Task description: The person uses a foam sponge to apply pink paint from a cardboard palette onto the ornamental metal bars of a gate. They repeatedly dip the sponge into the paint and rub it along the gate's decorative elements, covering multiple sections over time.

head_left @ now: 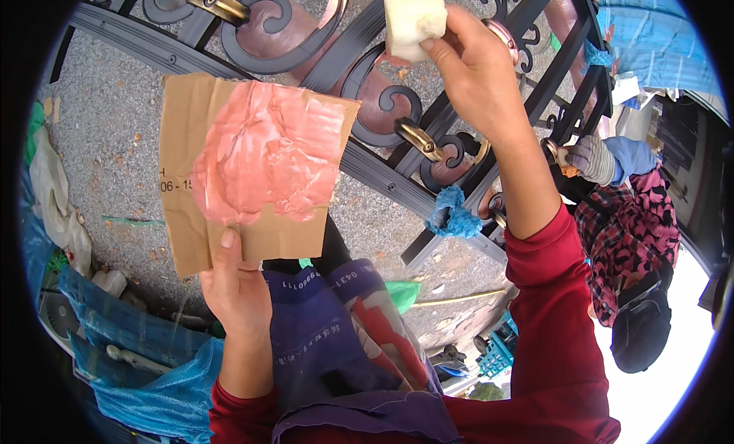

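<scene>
My left hand (238, 295) grips the lower edge of a piece of brown cardboard (182, 149), thumb on top. Thick, wrinkled pink paint (267, 157) covers much of its face. Higher up and to the right, my right hand (478, 73) pinches a pale cream sponge block (413, 19) between thumb and fingers. Beneath both hands lies a dark metal railing panel (336, 50) with scrolls and gold collars (419, 140). The sponge is in front of its bars; whether it touches them I cannot tell.
A co-worker (631, 237) in a patterned top is at the right, a striped glove (592, 159) near the railing's end. Light-blue wrapping (456, 214) is tied to a bar. Blue sheeting (157, 398) lies at lower left, and a teal crate (498, 346) stands at lower right.
</scene>
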`<state>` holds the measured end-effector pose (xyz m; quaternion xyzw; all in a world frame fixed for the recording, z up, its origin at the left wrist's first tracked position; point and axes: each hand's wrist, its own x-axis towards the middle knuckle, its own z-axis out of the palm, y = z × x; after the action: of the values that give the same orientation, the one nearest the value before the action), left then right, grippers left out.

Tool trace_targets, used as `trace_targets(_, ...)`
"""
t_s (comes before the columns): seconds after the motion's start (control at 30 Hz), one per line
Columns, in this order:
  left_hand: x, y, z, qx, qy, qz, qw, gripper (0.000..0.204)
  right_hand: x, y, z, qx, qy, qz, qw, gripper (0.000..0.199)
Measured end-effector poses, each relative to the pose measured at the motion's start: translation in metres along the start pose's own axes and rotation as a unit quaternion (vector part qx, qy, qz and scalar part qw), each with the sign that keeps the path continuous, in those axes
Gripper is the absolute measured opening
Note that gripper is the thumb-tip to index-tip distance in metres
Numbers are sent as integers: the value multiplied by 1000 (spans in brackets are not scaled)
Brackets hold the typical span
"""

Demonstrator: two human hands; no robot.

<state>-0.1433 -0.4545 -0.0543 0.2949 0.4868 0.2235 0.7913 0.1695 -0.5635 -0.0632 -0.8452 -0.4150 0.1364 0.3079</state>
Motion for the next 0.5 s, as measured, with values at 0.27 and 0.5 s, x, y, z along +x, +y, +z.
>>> trace_targets(0.27,5,0,-11,5,11,1,1000,52,4,-1,8,65,9,64,996,23)
trace_targets(0.5,9,-3,-8,2,34,7,999,52,7,-3,8,42,49,142,988,26)
